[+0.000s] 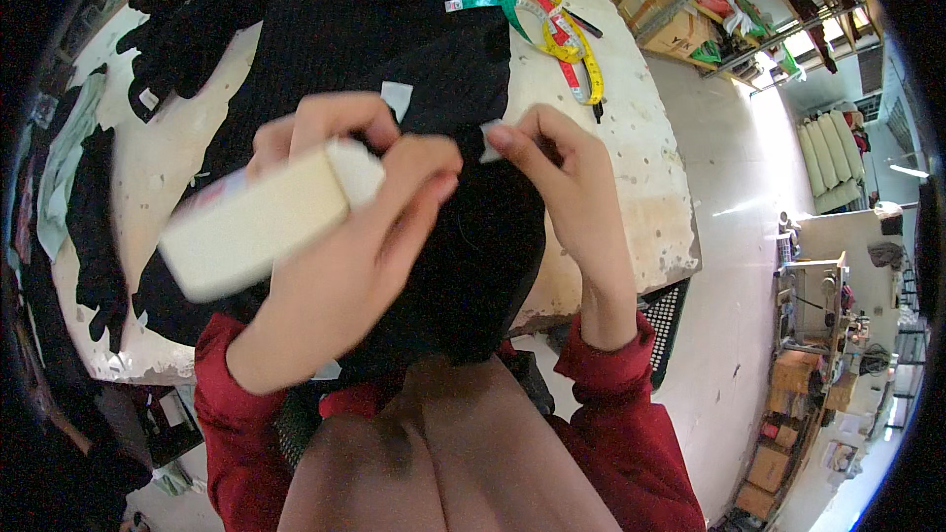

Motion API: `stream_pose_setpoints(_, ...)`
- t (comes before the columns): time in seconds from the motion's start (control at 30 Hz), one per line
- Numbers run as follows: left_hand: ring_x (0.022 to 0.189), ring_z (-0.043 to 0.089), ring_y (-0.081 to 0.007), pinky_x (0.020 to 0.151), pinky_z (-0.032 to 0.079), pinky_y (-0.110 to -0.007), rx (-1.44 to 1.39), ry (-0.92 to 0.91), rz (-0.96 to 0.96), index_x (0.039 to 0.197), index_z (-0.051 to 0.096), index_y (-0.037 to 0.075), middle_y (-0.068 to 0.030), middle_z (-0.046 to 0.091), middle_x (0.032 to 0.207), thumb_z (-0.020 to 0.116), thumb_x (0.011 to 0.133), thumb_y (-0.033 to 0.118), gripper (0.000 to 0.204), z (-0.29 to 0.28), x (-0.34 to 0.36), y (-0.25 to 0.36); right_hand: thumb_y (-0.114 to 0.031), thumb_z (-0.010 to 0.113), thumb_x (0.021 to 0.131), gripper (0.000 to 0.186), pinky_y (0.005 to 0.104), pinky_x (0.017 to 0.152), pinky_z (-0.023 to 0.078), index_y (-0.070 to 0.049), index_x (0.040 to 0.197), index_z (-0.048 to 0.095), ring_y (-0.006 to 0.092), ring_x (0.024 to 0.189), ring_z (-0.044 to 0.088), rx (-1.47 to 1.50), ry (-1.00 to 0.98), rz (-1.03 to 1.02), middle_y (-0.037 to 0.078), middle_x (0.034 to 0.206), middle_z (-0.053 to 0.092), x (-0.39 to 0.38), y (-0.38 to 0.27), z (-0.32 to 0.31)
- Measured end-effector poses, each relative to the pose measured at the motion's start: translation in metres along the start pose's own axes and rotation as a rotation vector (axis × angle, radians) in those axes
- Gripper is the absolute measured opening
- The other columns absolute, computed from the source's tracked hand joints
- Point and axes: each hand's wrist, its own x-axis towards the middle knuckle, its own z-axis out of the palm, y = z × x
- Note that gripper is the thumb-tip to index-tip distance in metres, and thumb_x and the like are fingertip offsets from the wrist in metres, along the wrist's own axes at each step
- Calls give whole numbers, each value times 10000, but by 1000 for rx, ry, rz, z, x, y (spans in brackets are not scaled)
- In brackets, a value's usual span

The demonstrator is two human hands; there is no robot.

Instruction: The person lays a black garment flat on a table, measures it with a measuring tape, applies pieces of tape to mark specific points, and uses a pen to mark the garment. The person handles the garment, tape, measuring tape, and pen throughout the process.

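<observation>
My left hand (365, 236), blurred by motion, is closed around a cream, box-shaped container (261, 222) with a white narrower end, tilted over black knitted fabric (473, 256). Its thumb and forefinger come close together near the middle of the fabric; whether they pinch anything is too blurred to tell. A small white piece, like a tag (490, 141), is pinched between the thumb and fingertip of my right hand (562, 158). Just beyond my left fingers, a white label (397, 99) lies on the black fabric.
A yellow, red and green measuring tape (562, 34) lies curled at the right of the pale, worn table (641, 167). Black garment pieces (187, 49) spread to the left. Shelves with boxes (680, 20) stand at the far right, beyond the floor.
</observation>
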Motion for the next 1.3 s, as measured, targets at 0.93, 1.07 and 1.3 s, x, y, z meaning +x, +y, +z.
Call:
stream_pose_setpoints(0.93,979,425,-321,836,364,-413,-142,-14,-461,852,650,82,-116,487,1042,807,705,178,235,-11,-85,10,-225,705,825,92,464,1039,220,-177,901,728,181,1121,548,-499,-234,-667,-68,956,698,20,-44,26)
stream_pose_setpoints(1.07,1017,412,-295,835,348,-401,-44,54,-598,818,695,132,-67,498,1054,814,690,158,177,-23,-106,11,-171,729,817,64,384,994,292,-161,880,737,193,1077,561,-479,82,-680,-54,901,702,33,-38,14)
stream_pose_setpoints(1.3,1004,421,-250,822,325,-377,96,278,-631,808,719,195,-43,499,1023,828,673,142,182,-20,-122,-2,-131,727,821,49,376,1008,311,-122,868,741,210,1107,549,-336,284,-539,-32,864,694,12,-13,-15)
